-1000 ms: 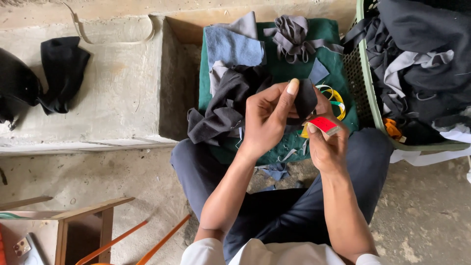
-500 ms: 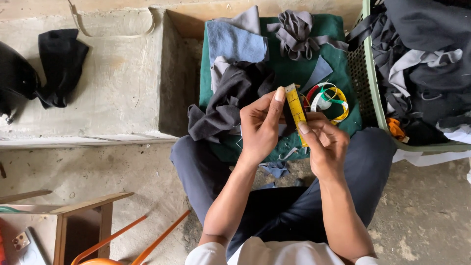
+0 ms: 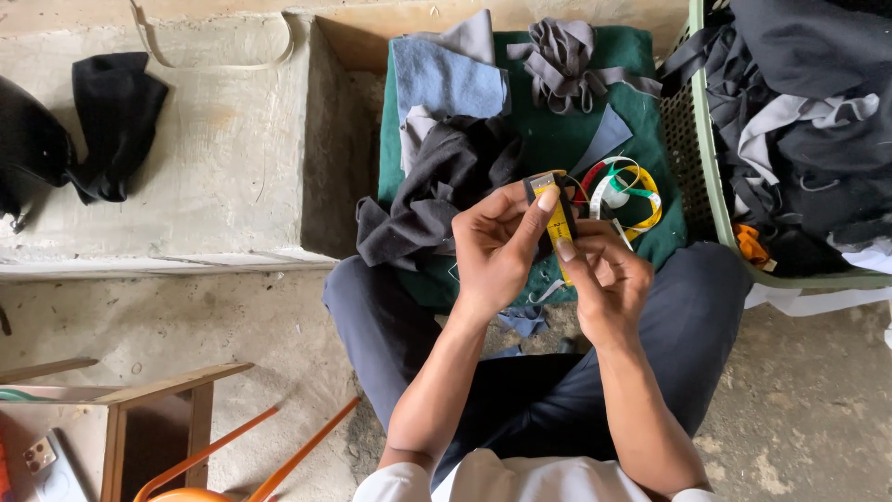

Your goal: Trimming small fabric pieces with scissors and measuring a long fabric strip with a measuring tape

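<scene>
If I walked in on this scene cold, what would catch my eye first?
Most likely the two hands at the centre: the left hand and right hand together pinch a yellow measuring tape against a small dark scrap of cloth. Just behind them, a green cloth carries grey and blue fabric pieces and a coiled coloured tape. At the right edge, a green basket brims with dark clothing.

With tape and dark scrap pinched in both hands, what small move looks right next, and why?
Probably slide the left hand thumb up the yellow tape: the tape lies along the dark scrap, the right hand pins its lower end, and the coil sits slack behind.
</scene>
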